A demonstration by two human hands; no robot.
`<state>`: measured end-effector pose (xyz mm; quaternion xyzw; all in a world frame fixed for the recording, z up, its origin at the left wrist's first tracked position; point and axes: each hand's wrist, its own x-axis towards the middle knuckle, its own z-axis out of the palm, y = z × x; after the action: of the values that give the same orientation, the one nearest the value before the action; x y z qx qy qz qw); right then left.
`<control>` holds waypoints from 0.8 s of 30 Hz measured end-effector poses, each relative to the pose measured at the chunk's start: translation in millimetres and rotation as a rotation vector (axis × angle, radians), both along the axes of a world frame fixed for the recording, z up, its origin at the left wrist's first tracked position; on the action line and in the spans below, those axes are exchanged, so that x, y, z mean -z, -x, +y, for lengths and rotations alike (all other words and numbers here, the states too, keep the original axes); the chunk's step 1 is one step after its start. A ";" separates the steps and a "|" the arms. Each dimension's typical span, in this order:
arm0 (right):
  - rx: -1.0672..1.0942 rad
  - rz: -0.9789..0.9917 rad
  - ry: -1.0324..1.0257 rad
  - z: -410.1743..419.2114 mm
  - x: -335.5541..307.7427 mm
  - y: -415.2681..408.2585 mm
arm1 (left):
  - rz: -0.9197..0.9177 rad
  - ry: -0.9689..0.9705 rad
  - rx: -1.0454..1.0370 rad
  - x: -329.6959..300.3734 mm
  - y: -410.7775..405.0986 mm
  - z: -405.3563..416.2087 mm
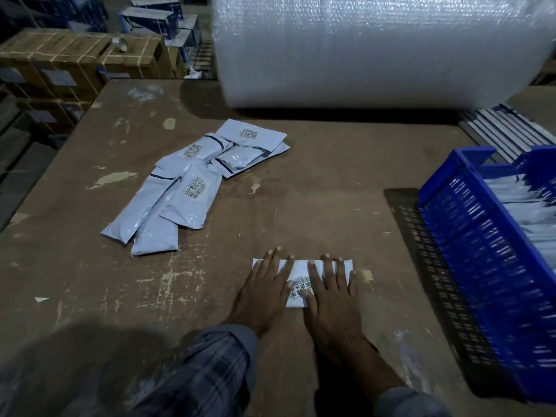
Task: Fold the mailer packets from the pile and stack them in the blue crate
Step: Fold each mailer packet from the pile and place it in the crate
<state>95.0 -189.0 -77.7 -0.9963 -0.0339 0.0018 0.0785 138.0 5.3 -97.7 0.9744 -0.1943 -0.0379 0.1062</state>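
Note:
A folded white mailer packet (301,267) with a barcode label lies flat on the brown table near the front. My left hand (266,288) presses on its left part with straight, spread fingers. My right hand (329,291) lies flat over its right part, fingers straight. A pile of several pale grey mailer packets (192,185) sprawls on the table to the upper left of my hands. The blue crate (469,251) stands at the right edge of the table, with folded packets stacked inside it.
A huge roll of bubble wrap (376,46) fills the far side of the table (316,191). Strapped cardboard boxes (81,58) sit beyond the table's far left edge. Grey flat items (505,127) lie behind the crate.

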 end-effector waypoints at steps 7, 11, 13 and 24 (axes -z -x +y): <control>-0.037 0.015 0.014 -5.0 5.3 -9.7 | -0.036 -0.019 -0.017 2.1 -0.8 -2.5; -0.075 0.014 0.041 -9.6 10.3 -18.5 | -0.041 -0.037 -0.021 3.0 1.3 -3.7; -0.061 0.010 0.023 -8.1 11.5 -18.7 | -0.035 -0.039 -0.033 2.4 0.4 -4.2; -0.112 0.016 -0.010 -15.1 10.7 -17.6 | -0.083 -0.105 0.069 3.9 0.3 -7.6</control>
<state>112.6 -204.2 -88.3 -0.9924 -0.0893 0.0138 0.0836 137.7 -2.3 -101.6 0.9722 -0.2296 -0.0112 0.0454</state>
